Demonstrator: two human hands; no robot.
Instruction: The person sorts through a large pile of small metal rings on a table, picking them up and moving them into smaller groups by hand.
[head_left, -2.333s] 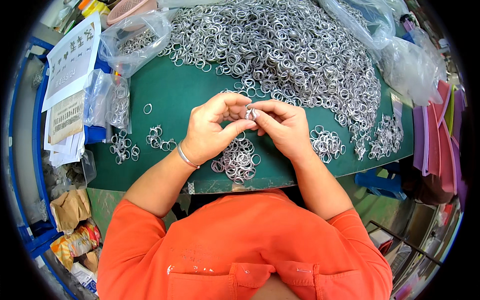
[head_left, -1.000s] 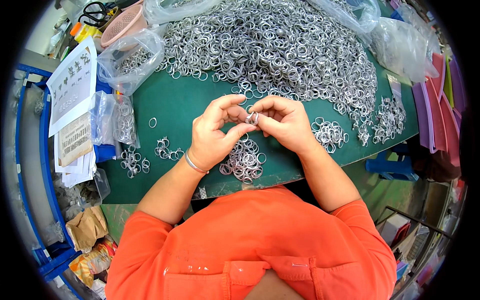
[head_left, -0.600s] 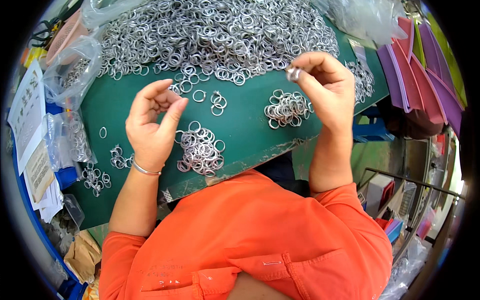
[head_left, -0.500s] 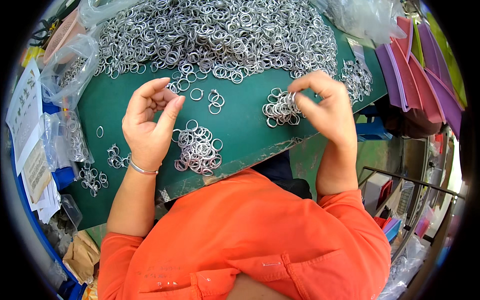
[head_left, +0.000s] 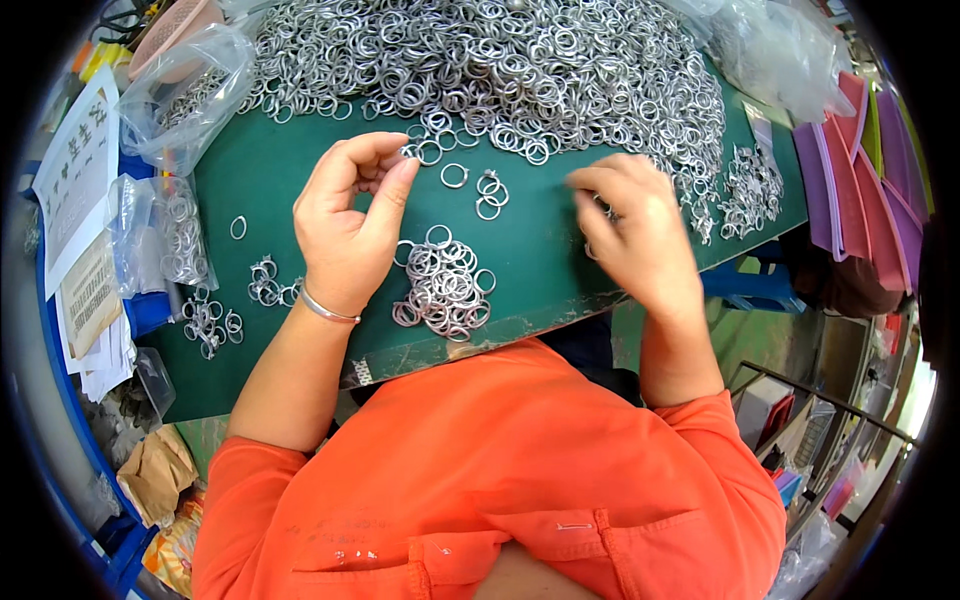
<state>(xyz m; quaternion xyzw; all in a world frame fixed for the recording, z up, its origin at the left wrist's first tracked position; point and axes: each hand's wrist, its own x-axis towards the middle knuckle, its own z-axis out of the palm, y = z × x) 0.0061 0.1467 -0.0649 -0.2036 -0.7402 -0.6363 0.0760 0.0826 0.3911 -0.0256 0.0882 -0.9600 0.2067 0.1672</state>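
My left hand [head_left: 350, 225] hovers above the green mat [head_left: 280, 180], fingers curled and apart, with nothing seen in it; a silver bracelet sits on its wrist. Just right of it lies a small pile of metal rings [head_left: 445, 290], and a few loose rings [head_left: 490, 190] lie further back. My right hand [head_left: 630, 235] is blurred, fingers pointing down onto the mat over a cluster of rings that it mostly hides. Whether it holds a ring is unclear. A huge heap of silver rings [head_left: 480, 70] fills the back of the mat.
Clear bags with rings [head_left: 185, 85] and printed papers [head_left: 75, 170] lie at the left. Small ring clusters [head_left: 210, 320] sit near the left front edge, another cluster [head_left: 745, 185] at the right. Purple and pink sheets [head_left: 860, 190] stand off the right edge.
My hands, joined on a ring earlier, have parted. The right hand carried rings to the right and came down onto the mat; the left hand stayed raised with nothing in it.
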